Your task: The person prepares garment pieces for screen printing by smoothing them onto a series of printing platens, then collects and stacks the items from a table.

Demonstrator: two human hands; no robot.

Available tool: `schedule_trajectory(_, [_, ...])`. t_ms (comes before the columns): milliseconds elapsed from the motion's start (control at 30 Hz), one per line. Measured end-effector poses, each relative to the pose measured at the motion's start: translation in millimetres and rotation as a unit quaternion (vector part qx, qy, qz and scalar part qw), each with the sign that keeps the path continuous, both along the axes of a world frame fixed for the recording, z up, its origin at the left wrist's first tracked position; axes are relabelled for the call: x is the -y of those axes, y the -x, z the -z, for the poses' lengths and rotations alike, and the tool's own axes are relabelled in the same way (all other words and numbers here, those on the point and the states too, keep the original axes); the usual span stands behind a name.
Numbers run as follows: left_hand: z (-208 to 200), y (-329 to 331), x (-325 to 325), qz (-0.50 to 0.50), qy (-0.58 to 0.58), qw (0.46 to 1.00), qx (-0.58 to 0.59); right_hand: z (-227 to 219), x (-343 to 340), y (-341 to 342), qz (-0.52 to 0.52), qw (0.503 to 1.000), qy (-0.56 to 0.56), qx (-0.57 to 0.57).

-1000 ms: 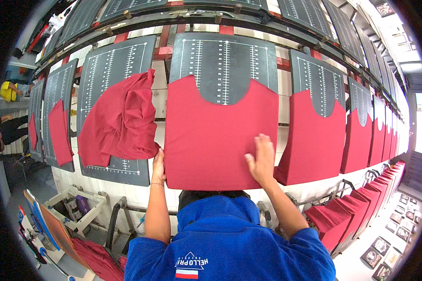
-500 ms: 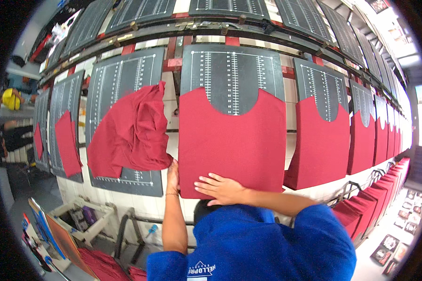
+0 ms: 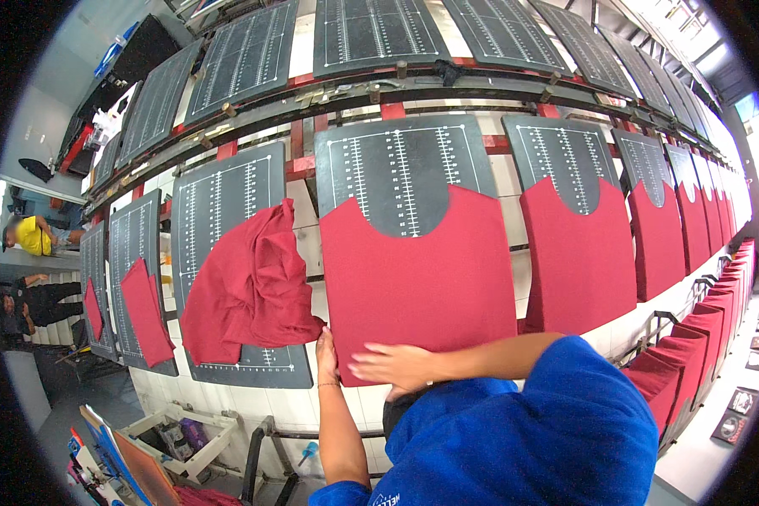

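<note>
In front of me a dark red cut cloth panel (image 3: 422, 291) with a scooped neckline lies smooth on a dark board (image 3: 472, 152) marked with white scales. My right hand (image 3: 396, 365) rests flat over its lower part, fingers stretched toward the left and slightly blurred. At the panel's lower left edge is my left hand (image 3: 327, 358), seen side-on with fingers pointing up and partly hidden; whether it pinches the cloth does not show. Just left of that hand, a crumpled dark red cloth (image 3: 253, 291) is heaped on the neighbouring board (image 3: 219, 177).
Similar red panels (image 3: 578, 253) lie on boards to the right, and folded red pieces (image 3: 148, 312) on boards at left. A metal rail (image 3: 379, 88) runs behind. A white-framed bin (image 3: 198, 460) stands lower left. Two people, one in a yellow top (image 3: 34, 236), are far left.
The view has shifted, so the boards sit lower in it. My right hand's fingers, spread before, are closer together and nearer the panel's left edge. My left hand stays at that edge.
</note>
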State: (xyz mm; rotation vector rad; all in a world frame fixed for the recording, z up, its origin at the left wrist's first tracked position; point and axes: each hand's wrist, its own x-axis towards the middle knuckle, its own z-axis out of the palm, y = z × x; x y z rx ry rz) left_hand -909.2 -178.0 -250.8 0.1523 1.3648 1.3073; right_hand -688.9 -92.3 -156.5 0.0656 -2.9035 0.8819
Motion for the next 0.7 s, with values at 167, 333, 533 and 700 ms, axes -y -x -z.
schedule_trajectory(167, [34, -1, 6, -0.011, 0.004, 1.000, 0.005, -37, -155, -128, 0.143, 0.956, -0.148, 0.211])
schedule_trajectory(333, [15, -3, 26, 0.031, 0.082, 0.992, -0.095, -13, -286, -133, 0.319, 0.923, -0.196, 0.088])
schedule_trajectory(533, [-87, -6, 136, 0.195, 0.124, 0.901, -0.368, -31, -128, -174, 0.347, 0.916, -0.137, 0.148])
schedule_trajectory(700, [-115, 25, 193, 0.033, 0.215, 0.933, -0.285, -17, 19, -120, 0.398, 0.882, -0.102, 0.230])
